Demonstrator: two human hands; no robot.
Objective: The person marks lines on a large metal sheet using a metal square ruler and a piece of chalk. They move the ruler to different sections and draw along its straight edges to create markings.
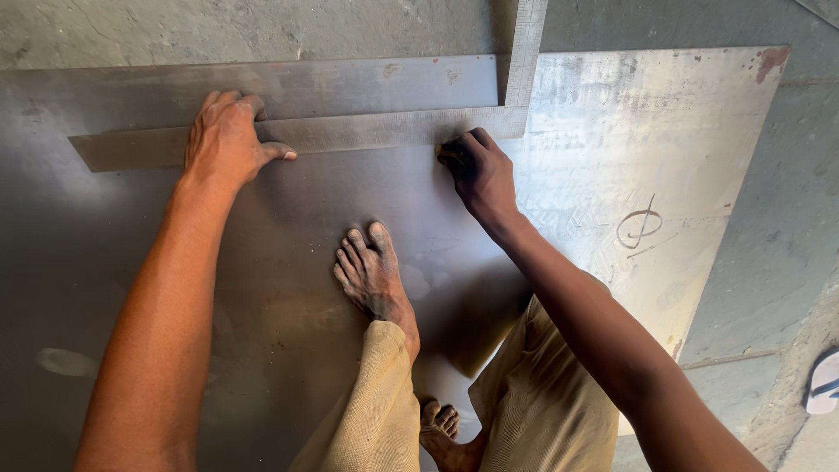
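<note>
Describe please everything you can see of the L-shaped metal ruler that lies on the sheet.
The L-shaped metal ruler is a flat steel square, grey and dull, with fine graduation marks along its edges. Its long arm lies flat across the metal sheet, from left to right; its short arm rises from the right end and leaves the picture at the top. The left hand presses flat on the long arm. The right hand touches its lower edge near the corner, fingers closed.

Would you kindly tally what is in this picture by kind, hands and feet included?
Hands: 2, left hand and right hand
Bare feet: 2, and
Steel square: 1
Metal sheet: 1
Sandal: 1
Total: 7
</note>
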